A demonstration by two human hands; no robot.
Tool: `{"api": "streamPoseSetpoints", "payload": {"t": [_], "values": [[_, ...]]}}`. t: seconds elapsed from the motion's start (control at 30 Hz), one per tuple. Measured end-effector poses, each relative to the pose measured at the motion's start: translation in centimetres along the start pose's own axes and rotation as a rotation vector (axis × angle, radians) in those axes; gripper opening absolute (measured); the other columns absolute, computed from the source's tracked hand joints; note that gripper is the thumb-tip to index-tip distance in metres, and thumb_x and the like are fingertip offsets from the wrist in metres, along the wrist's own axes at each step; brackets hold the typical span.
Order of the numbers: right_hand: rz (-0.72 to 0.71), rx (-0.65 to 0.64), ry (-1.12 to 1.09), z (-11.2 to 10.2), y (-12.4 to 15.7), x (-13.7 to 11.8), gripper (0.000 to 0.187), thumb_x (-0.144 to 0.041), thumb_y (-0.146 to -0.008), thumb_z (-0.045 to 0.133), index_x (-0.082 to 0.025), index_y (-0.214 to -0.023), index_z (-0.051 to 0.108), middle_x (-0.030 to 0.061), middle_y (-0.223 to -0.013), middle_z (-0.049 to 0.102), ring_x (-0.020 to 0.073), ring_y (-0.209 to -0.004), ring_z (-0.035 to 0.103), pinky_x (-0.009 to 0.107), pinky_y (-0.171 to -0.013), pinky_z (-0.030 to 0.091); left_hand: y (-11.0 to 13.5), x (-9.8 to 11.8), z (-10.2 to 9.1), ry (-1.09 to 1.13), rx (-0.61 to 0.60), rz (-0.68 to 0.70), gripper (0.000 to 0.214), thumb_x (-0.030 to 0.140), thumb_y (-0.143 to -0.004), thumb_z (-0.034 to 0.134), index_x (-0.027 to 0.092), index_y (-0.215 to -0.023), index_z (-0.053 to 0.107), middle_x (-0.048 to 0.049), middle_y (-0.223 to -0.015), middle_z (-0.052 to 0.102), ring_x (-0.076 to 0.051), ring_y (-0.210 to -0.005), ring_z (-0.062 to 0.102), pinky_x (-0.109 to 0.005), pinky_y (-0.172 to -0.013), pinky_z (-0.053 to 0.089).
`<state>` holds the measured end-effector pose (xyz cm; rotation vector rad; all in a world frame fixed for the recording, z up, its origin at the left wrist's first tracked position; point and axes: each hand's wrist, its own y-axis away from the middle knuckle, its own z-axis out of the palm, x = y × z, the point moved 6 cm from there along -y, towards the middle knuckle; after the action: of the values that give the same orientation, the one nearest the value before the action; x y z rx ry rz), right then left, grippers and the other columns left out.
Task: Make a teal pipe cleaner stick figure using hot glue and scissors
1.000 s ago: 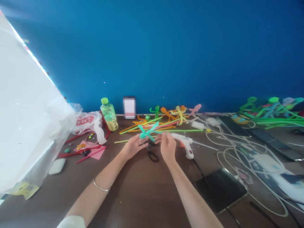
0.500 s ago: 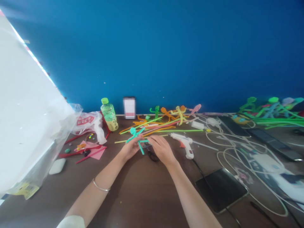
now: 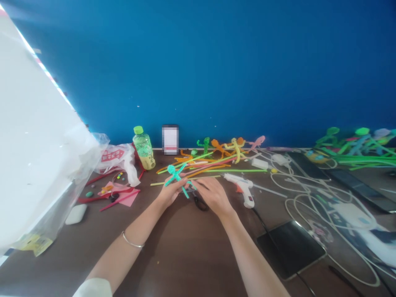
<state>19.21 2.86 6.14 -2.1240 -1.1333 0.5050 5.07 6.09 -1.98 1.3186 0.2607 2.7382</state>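
A turquoise pipe-cleaner figure [image 3: 175, 173] with a round head and thin limbs is held just above the table, in the middle of the view. My left hand [image 3: 171, 192] is closed round its body, the thumb on top. At the figure's right leg, my right hand [image 3: 213, 194] pinches the end between thumb and fingers. The other leg hangs down between the two hands. Below the hands lies a pair of dark-handled scissors [image 3: 201, 203], its blades partly hidden by the fingers.
Loose pipe cleaners [image 3: 204, 166] and finished figures [image 3: 236, 147] lie along the blue wall. A bottle [image 3: 144, 150] and a plastic bag [image 3: 116, 161] stand left. Right are a white glue gun [image 3: 244, 187], a black tablet-like slab [image 3: 291, 249] and tangled white cables [image 3: 287, 202].
The figure's right leg, straight out to the side before, now slants downward in my right hand's fingers. My left hand keeps its hold. The whole view has shifted slightly.
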Motion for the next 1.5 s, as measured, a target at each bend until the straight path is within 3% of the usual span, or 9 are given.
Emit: {"api": "streamPoseSetpoints", "payload": {"t": [0.27, 0.5, 0.67, 0.93, 1.27, 1.5], "values": [[0.018, 0.001, 0.013, 0.1, -0.2, -0.1, 0.016, -0.023, -0.085, 0.05, -0.018, -0.077, 0.063, 0.0054, -0.073, 0.062, 0.0169, -0.074, 0.056, 0.032, -0.071, 0.043, 0.5, 0.6, 0.8, -0.074, -0.022, 0.079, 0.038, 0.02, -0.054, 0.078, 0.012, -0.089, 0.064, -0.0006, -0.061, 0.064, -0.013, -0.056, 0.062, -0.029, -0.065, 0.053], [0.083, 0.038, -0.05, 0.6, 0.3, 0.5, 0.013, -0.021, -0.086, 0.049, -0.018, -0.087, 0.061, 0.0059, -0.078, 0.066, 0.0188, -0.078, 0.059, 0.034, -0.074, 0.046, 0.5, 0.8, 0.5, -0.147, 0.028, 0.144, 0.039, 0.024, -0.052, 0.079, 0.011, -0.087, 0.065, -0.0012, -0.059, 0.064, -0.015, -0.057, 0.063, -0.031, -0.065, 0.053], [0.142, 0.108, -0.103, 0.9, 0.7, 1.0, 0.024, -0.015, -0.085, 0.047, -0.019, -0.106, 0.059, 0.0074, -0.092, 0.067, 0.0188, -0.087, 0.061, 0.034, -0.08, 0.05, 0.3, 1.1, 0.0, -0.119, 0.095, 0.179, 0.036, 0.025, -0.051, 0.079, 0.012, -0.082, 0.065, -0.0012, -0.06, 0.064, -0.016, -0.057, 0.063, -0.032, -0.066, 0.052], [0.012, 0.011, -0.126, 0.9, 0.6, 0.2, 0.032, -0.013, -0.086, 0.043, -0.018, -0.115, 0.056, 0.0088, -0.104, 0.066, 0.0195, -0.098, 0.06, 0.035, -0.083, 0.052, 0.1, 1.0, -0.5, -0.064, 0.126, 0.159, 0.033, 0.023, -0.051, 0.079, 0.011, -0.077, 0.064, -0.0007, -0.059, 0.062, -0.014, -0.057, 0.062, -0.032, -0.066, 0.051], [-0.046, 0.023, 0.018, 0.2, -0.1, -0.6, 0.021, -0.013, -0.085, 0.047, -0.013, -0.099, 0.064, 0.0125, -0.102, 0.066, 0.0226, -0.097, 0.06, 0.038, -0.083, 0.049, 0.1, 0.8, -0.3, -0.091, 0.089, 0.099, 0.029, 0.025, -0.051, 0.08, 0.009, -0.071, 0.066, -0.0042, -0.063, 0.065, -0.016, -0.062, 0.063, -0.033, -0.071, 0.052], [-0.015, 0.019, -0.064, 0.6, -0.2, -0.7, 0.019, -0.015, -0.084, 0.05, -0.018, -0.095, 0.065, 0.0074, -0.095, 0.068, 0.0195, -0.088, 0.061, 0.034, -0.079, 0.049, 0.0, 0.9, -0.2, -0.131, 0.08, 0.135, 0.029, 0.025, -0.052, 0.079, 0.01, -0.071, 0.064, -0.0017, -0.058, 0.063, -0.016, -0.059, 0.063, -0.032, -0.067, 0.053]]}}
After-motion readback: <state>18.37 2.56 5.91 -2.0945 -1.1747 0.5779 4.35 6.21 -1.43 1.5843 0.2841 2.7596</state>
